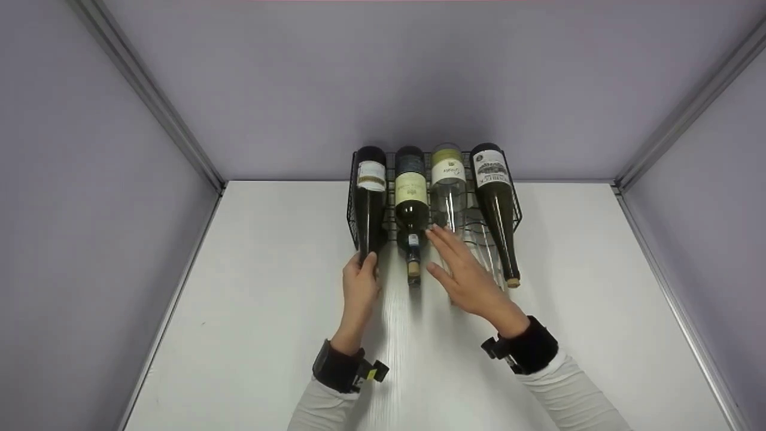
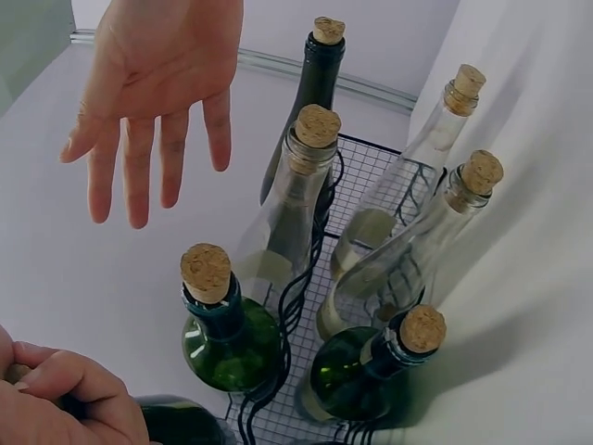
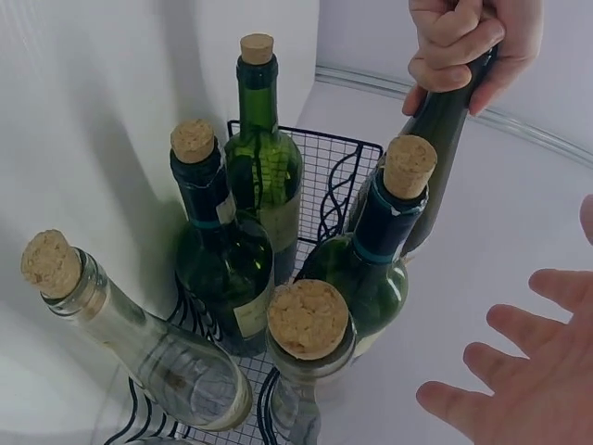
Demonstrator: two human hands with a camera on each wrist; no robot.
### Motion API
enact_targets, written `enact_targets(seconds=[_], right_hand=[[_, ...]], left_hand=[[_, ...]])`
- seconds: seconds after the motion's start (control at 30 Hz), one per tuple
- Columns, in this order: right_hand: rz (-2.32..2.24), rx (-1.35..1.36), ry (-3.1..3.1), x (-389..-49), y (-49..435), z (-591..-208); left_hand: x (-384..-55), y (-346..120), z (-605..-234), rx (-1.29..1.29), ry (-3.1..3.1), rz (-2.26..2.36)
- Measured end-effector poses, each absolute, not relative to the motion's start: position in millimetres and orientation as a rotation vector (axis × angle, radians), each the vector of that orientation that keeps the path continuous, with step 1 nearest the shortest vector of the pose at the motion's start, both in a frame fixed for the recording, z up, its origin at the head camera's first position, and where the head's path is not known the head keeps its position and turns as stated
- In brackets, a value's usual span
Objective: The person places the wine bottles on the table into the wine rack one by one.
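My left hand (image 1: 361,284) grips the neck of a dark wine bottle (image 1: 369,203) with a white label, at the left end of a black wire rack (image 3: 324,153). In the right wrist view its fingers wrap round the bottle top. My right hand (image 1: 470,284) has its fingers spread and holds nothing; in the head view it overlaps the lower part of a clear bottle (image 1: 449,173). Between the hands lies a green bottle (image 1: 412,188) with a cream label. Another dark bottle (image 1: 492,170) leans at the right end, its cork (image 1: 513,282) pointing towards me.
A second row of corked bottles stands behind, with a green one (image 3: 264,153) and clear ones (image 2: 394,185) showing in the wrist views. The rack stands on a white table (image 1: 269,269) against a grey back wall (image 1: 299,72), with side panels (image 1: 78,209) left and right.
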State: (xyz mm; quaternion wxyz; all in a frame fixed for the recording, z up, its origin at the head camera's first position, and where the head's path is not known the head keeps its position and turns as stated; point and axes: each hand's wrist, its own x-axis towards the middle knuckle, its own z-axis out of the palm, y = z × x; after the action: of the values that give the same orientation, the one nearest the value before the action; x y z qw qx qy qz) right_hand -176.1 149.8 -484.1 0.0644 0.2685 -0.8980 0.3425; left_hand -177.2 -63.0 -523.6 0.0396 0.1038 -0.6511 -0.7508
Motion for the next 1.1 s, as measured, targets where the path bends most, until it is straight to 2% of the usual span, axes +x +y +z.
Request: enact_targets(seconds=[0.6, 1.1], right_hand=[[1.036, 0.866, -2.711, -176.8, 148.6, -489.5], [1.012, 0.834, -2.755, -177.8, 149.1, -490.0]], left_hand=[[-186.7, -60.9, -533.7, 0.386, -1.999, -2.343], [-201.8, -62.0, -548.8, 0.362, -2.139, -2.136]])
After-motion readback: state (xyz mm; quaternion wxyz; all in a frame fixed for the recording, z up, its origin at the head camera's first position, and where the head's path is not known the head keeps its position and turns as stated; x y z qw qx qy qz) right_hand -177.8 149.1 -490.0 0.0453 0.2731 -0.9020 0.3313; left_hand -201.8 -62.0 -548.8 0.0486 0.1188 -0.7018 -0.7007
